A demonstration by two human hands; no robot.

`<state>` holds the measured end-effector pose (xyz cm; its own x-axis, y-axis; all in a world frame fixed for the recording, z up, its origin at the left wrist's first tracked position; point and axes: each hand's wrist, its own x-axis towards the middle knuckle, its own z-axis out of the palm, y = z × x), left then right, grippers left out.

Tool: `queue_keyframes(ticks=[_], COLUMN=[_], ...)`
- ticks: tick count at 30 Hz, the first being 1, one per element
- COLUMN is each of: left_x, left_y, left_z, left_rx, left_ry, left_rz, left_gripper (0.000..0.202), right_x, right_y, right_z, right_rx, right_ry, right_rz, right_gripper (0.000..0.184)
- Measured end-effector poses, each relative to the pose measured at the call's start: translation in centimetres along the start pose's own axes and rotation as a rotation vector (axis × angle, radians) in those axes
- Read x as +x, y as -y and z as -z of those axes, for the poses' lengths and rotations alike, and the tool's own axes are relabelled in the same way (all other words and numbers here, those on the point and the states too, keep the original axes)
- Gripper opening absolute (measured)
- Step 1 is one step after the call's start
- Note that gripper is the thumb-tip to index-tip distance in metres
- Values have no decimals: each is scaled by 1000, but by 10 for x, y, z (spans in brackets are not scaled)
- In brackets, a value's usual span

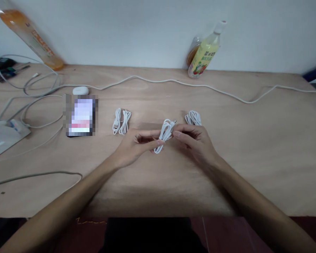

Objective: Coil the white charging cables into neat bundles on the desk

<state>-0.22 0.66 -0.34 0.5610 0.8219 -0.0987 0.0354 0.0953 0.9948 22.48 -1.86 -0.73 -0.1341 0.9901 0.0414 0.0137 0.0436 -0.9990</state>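
Observation:
A coiled white cable [165, 133] is held above the middle of the wooden table [158, 182]. My left hand [137, 146] pinches its lower part with thumb and fingers. From the right, my right hand [195, 140] grips the cable's upper end, fingers closed on it. A second bundled white cable [121, 122] lies flat to the left of my hands. A third white bundle [193, 117] rests just behind my right hand.
A phone [81, 116] lies at the left with a small white case [80, 90] behind it. Long white cords [152, 80] run across the back. Two drink bottles [204, 52] stand against the wall, another bottle [28, 35] leans at far left.

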Motion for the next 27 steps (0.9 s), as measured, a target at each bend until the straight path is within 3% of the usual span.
queue_keyframes(ticks=[12,21,27], left_x=[0,0,1], left_y=[1,0,2], left_z=[-2,-3,-2], left_rx=[38,-170,-179], left_ry=[-125,-6,-13], left_rz=[-24,63,65], left_gripper=[29,31,30], right_x=[0,-2,-4], right_y=[-8,-1,-3], right_z=[-7,-8,-11], right_rx=[116,-19,-60], right_ry=[-17,-84,-96], right_rz=[-138,34,92], right_gripper=[19,26,23])
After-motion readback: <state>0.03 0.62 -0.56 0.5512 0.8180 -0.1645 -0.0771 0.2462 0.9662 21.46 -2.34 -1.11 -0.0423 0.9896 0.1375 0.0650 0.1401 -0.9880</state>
